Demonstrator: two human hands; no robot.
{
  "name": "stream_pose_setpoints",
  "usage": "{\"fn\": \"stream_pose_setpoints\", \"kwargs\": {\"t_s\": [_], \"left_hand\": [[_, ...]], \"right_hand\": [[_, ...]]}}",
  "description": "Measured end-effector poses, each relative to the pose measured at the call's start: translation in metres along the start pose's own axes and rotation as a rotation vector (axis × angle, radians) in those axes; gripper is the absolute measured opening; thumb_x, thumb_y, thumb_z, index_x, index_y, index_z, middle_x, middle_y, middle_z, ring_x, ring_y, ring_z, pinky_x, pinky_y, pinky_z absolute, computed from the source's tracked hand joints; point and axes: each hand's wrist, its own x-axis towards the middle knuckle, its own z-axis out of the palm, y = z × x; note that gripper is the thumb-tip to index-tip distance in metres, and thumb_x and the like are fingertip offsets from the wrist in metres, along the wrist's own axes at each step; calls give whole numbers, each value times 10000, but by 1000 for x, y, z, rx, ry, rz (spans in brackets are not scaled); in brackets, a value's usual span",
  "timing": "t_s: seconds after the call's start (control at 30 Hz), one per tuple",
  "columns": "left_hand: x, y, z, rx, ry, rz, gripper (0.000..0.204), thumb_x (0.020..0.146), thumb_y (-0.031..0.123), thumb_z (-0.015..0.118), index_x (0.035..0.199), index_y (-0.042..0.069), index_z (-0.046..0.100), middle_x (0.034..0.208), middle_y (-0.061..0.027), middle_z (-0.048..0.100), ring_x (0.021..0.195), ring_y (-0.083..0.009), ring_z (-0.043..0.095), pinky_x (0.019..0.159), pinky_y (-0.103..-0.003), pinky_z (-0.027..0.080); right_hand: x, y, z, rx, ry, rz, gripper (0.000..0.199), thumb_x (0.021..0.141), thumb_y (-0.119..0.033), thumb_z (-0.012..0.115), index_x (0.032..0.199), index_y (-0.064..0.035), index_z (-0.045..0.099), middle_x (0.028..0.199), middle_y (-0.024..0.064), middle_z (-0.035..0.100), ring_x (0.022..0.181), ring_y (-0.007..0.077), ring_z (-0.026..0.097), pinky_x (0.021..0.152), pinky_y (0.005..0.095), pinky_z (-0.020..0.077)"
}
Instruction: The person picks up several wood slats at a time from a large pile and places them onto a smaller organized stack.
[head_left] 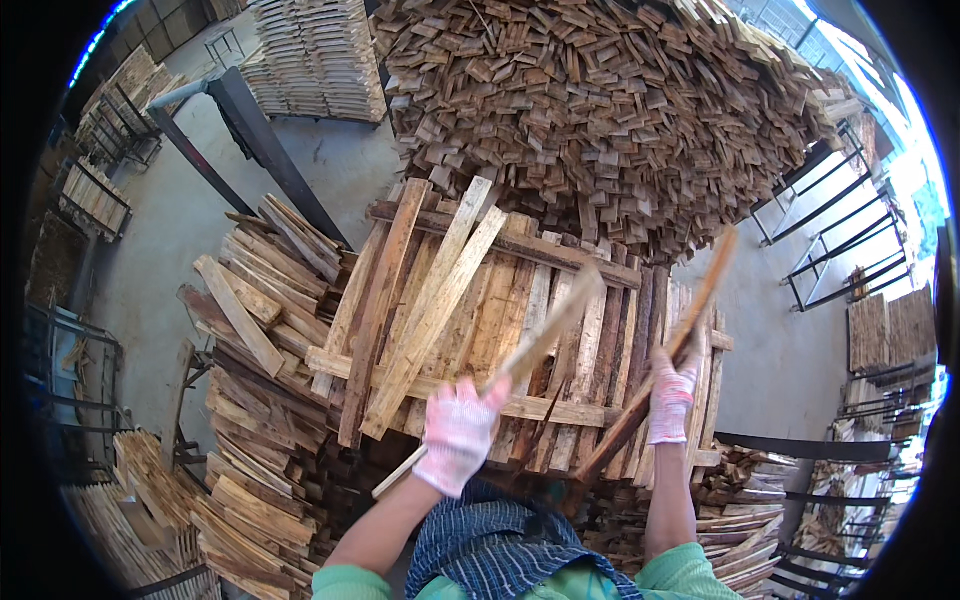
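Observation:
My left hand [459, 432], in a pinkish-white knit glove, is closed around a narrow wooden slat [545, 332] that slants up to the right and blurs at its far end. In the matching glove, my right hand [673, 392] grips a longer, darker wooden slat [708, 285], also slanting up to the right. Both slats are over a layer of side-by-side boards [490, 308] with crosspieces [540, 408] lying across them. Several loose slats [430, 330] rest on the left part of this layer.
A large heap of short wood pieces [600, 110] rises beyond the boards. Stacked rough slats [250, 480] stand at my left, and more [740, 520] at my right. A dark metal post [275, 160] is at the far left; metal racks [840, 240] stand on the right.

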Motion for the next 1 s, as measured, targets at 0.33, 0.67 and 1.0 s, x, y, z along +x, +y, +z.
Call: {"fn": "stream_pose_setpoints", "kwargs": {"t_s": [0.33,0.67,1.0], "left_hand": [[108,-46,84,-118,-272,-454,637,955,523,592,1482,197,442,1314,-196,550,1158,-377,591,966,-493,520],[74,-158,88,-638,-228,-662,769,998,533,504,1589,144,203,1441,-271,461,1243,-370,566,1071,-526,427],[84,-59,105,-755,-247,-588,971,919,522,651,1608,113,103,1539,-319,343,1370,-470,432,1109,-504,389]], "right_hand": [[-51,6,144,-59,-331,69,872,850,-29,662,1586,-255,253,1299,210,485,824,233,597,628,350,581],[-34,132,189,-293,-318,-84,848,989,-282,643,1603,-27,117,1631,242,218,1509,338,235,1224,359,206],[-25,134,186,-481,-324,-85,955,927,-398,689,1616,-110,93,1507,342,372,1359,474,435,1112,460,387]]}}
